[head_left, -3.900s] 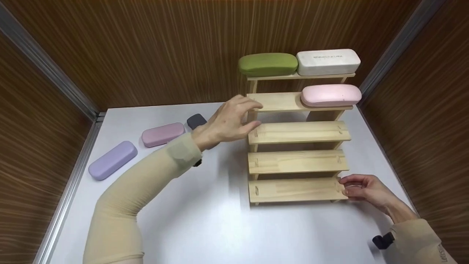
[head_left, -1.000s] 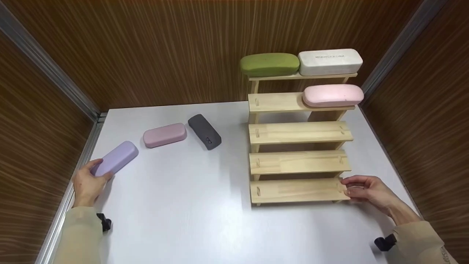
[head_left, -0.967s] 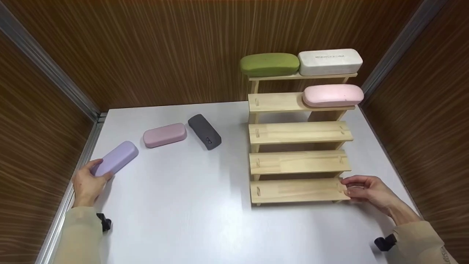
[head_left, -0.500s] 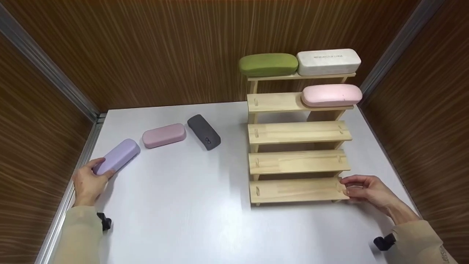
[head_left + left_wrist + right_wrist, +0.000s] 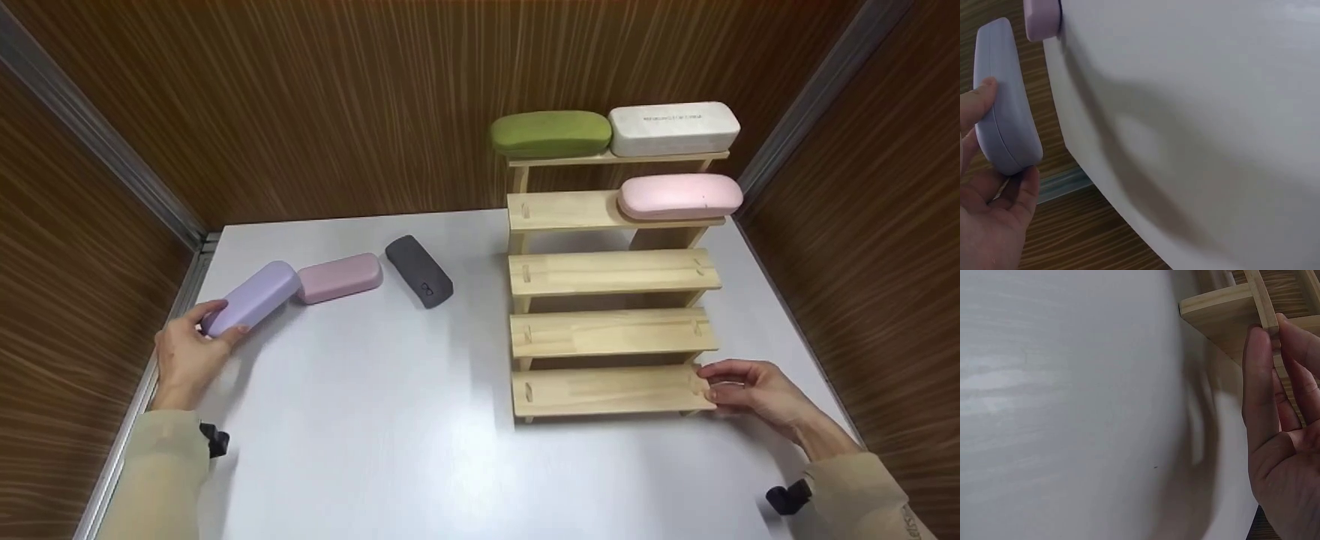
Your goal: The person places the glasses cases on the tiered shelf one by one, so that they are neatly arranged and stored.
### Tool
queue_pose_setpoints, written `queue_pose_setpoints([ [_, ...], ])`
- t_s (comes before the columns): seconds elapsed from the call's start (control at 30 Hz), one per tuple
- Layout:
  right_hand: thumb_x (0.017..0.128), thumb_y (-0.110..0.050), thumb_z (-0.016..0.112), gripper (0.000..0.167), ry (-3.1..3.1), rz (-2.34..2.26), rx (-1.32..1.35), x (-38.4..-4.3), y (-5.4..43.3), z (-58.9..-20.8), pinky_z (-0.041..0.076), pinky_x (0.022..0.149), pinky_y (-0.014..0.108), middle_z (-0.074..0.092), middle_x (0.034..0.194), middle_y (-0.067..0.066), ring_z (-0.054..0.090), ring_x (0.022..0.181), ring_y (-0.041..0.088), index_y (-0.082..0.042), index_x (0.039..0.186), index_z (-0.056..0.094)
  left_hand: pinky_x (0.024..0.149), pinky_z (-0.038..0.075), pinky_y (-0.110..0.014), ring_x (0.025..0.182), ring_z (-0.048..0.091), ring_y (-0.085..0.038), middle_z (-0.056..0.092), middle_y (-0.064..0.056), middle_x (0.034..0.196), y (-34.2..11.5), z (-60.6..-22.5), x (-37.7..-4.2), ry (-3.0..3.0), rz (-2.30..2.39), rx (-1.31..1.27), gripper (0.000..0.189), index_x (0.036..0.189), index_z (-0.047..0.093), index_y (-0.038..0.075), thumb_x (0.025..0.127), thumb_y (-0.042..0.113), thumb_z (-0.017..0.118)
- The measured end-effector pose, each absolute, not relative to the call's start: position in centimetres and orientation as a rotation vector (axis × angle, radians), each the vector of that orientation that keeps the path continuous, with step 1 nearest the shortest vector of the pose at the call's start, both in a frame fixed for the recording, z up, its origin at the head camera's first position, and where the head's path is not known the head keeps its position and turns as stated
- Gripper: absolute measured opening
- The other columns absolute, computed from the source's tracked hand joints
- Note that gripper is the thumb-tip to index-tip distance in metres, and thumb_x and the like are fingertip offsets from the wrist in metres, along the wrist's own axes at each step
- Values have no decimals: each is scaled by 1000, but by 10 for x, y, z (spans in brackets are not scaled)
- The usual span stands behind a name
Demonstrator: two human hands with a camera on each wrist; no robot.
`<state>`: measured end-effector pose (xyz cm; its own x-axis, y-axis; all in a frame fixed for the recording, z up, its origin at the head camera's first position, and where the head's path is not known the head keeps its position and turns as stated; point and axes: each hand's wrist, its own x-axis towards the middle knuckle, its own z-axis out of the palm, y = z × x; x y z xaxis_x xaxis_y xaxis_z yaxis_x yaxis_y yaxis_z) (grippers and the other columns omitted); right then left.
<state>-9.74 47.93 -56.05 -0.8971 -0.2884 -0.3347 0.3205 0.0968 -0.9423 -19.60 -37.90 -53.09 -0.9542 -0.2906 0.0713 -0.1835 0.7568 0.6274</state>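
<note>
My left hand (image 5: pixel 189 352) grips the lower end of a lavender glasses case (image 5: pixel 253 298), thumb on one side and fingers on the other. In the left wrist view the lavender case (image 5: pixel 1006 101) is raised above the white table, its shadow apart from it. My right hand (image 5: pixel 769 397) pinches the right end of the lowest shelf of a stepped wooden rack (image 5: pixel 615 390). The right wrist view shows thumb and fingertips on the rack's wooden edge (image 5: pixel 1264 304). On the rack sit a green case (image 5: pixel 551 133) and a white case (image 5: pixel 675 129) on top, with a light pink case (image 5: pixel 680 196) one step below.
A dusty pink glasses case (image 5: pixel 341 278) and a dark grey one (image 5: pixel 420 271) lie on the white table (image 5: pixel 390 420), left of the rack. Brown wood-grain panels (image 5: pixel 337 112) with metal edging (image 5: pixel 135 135) enclose the back and sides.
My left hand went from beside the rack to the lavender case at the left, took hold of it and lifted it slightly forward. My right hand has stayed at the rack's lowest shelf.
</note>
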Motion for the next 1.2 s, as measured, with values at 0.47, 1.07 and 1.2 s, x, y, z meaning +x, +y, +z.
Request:
queue_pose_setpoints([
  [0.47, 105, 10, 66, 39, 1923, -1865, 64, -97, 481, -561, 69, 82, 28, 82, 116, -14, 81, 97, 7, -20, 123, 85, 70, 38, -27, 94, 62, -32, 77, -32, 138, -336, -499, -204, -2752, -953, 96, 54, 145, 75, 10, 93, 19, 89],
  [1.07, 105, 10, 66, 41, 1897, -1868, 79, -100, 480, -561, 69, 80, 26, 84, 116, -15, 82, 97, 6, -23, 121, 86, 85, 42, -1, 118, 77, -43, 80, -22, 139, -263, -442, -205, -2627, -1097, -300, 48, 134, 81, 5, 87, 7, 93],
  [1.2, 105, 11, 66, 41, 1903, -1872, 69, -100, 480, -562, 69, 80, 27, 84, 117, -16, 82, 97, 6, -22, 121, 86, 85, 43, -2, 116, 77, -41, 81, -21, 138, -251, -432, -207, -2628, -1101, -353, 48, 133, 81, 5, 87, 8, 94],
])
